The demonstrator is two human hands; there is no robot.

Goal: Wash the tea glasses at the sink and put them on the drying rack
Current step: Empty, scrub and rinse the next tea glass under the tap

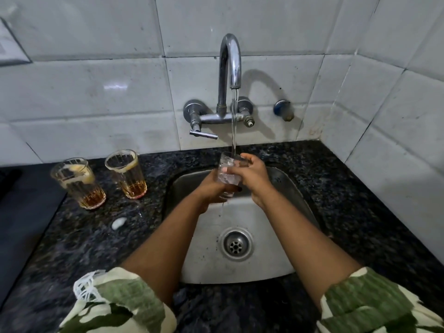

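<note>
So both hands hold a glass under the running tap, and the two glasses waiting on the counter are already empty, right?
Not quite. In the head view, the two waiting glasses each have tea left at the bottom. The rest holds: left hand and right hand hold a glass under the running tap.

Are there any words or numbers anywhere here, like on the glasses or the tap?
None can be read.
Glass under the tap: clear, no print.
Two glasses on the counter: only ribs and leftover tea.
Tap: no brand visible.
Wall plate, top left: plain, cut off by the frame.
</note>
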